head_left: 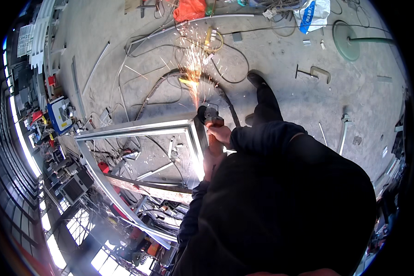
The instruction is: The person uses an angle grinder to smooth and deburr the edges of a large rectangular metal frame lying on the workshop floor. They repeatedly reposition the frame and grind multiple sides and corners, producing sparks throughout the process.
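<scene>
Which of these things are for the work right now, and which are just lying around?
For the work:
grinder, held by left hand and right hand
metal frame, right beside it

Lying about, it seems:
clamp
green disc
blue-and-white bag

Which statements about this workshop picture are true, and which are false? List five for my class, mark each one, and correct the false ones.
1. The right hand and the left hand both hold the grinder. True.
2. The sparks spray toward the bottom of the picture. False: they spray toward the top.
3. The grinder's head is beside a corner of the metal frame. True.
4. The G-clamp is fastened to the metal frame. False: it lies apart from it, on the concrete floor.
5. Both hands wear thick gloves. False: both are bare.
</scene>
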`<state>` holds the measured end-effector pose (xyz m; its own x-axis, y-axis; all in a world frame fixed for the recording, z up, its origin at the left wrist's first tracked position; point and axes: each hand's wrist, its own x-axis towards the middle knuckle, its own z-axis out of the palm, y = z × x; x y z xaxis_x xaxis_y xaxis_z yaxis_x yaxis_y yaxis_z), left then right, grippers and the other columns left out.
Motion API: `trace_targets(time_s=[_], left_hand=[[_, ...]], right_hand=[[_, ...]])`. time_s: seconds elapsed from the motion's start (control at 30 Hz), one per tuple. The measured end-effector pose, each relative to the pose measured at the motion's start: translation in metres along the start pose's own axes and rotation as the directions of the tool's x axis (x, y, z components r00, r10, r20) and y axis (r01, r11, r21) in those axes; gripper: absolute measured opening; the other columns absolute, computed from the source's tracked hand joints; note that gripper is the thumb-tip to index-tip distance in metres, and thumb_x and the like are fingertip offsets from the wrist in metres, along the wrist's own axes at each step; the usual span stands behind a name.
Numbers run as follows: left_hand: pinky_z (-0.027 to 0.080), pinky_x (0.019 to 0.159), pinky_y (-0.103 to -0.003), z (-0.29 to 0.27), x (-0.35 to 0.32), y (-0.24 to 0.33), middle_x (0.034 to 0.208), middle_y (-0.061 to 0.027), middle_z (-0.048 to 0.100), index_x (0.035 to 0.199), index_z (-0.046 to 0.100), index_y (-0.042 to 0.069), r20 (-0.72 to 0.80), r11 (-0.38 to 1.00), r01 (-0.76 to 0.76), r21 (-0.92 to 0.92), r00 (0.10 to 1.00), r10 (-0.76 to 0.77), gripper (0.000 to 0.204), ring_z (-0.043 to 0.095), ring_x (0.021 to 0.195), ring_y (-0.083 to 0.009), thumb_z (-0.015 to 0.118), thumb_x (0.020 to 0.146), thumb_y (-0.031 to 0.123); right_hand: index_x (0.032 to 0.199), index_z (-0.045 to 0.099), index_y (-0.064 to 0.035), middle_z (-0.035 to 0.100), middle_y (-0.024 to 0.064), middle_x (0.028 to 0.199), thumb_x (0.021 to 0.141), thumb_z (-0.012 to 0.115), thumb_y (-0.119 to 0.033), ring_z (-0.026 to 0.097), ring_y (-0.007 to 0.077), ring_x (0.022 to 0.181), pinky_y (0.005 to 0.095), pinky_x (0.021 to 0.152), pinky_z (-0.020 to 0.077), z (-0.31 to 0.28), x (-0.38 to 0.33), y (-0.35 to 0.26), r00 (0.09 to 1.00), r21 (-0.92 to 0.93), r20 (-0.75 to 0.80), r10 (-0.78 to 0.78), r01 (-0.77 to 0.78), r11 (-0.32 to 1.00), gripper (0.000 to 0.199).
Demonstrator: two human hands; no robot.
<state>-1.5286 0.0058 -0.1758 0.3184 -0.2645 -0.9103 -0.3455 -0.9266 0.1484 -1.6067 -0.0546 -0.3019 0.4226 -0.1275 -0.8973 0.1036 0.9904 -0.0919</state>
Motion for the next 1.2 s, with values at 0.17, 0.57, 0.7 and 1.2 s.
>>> trace_targets(time_s=[0.17,0.57,0.7,1.2], left_hand=[[0.052,0.092,-0.040,0.008,0.006,-0.007,0.112,-0.0175,0.070,0.130,0.055,-0.001,0.016,0.999,0.020,-0.030,1.000,-0.020,0.074,0.068,0.105,-0.0306,0.083,0.069,0.029],[0.052,0.090,-0.039,0.010,0.003,-0.016,0.107,-0.0164,0.070,0.128,0.055,-0.001,-0.004,0.990,-0.018,-0.141,1.000,0.017,0.069,0.069,0.101,-0.0282,0.083,0.072,0.028],[0.052,0.088,-0.038,0.001,-0.010,-0.023,0.105,-0.0150,0.070,0.126,0.055,0.000,-0.034,0.993,-0.054,-0.102,0.998,0.050,0.068,0.069,0.099,-0.0265,0.085,0.072,0.028],[0.052,0.091,-0.039,0.013,-0.012,-0.019,0.110,-0.0159,0.070,0.128,0.055,-0.002,-0.083,0.997,-0.043,-0.058,0.996,0.039,0.069,0.068,0.102,-0.0259,0.084,0.073,0.028]], right_hand=[[0.102,0.071,-0.0147,0.067,0.0033,0.093,0.084,0.074,-0.018,0.065,0.0163,0.086,0.0344,0.078,0.0508,-0.003,-0.006,0.000,0.999,-0.107,-0.045,-0.018,0.013,0.994,0.019],[0.103,0.071,-0.0131,0.068,0.0022,0.094,0.085,0.073,-0.020,0.064,0.0137,0.088,0.0316,0.079,0.0491,0.001,-0.016,-0.016,1.000,-0.104,0.001,-0.019,0.019,0.994,0.020],[0.105,0.073,-0.0125,0.070,0.0026,0.099,0.086,0.073,-0.023,0.064,0.0138,0.092,0.0317,0.081,0.0490,0.014,-0.043,-0.021,0.998,-0.248,-0.039,-0.042,0.031,0.968,0.022],[0.109,0.073,-0.0097,0.070,0.0040,0.098,0.084,0.073,-0.025,0.065,0.0151,0.093,0.0324,0.083,0.0494,-0.005,-0.010,0.006,0.994,-0.185,0.043,-0.099,0.105,0.977,0.029]])
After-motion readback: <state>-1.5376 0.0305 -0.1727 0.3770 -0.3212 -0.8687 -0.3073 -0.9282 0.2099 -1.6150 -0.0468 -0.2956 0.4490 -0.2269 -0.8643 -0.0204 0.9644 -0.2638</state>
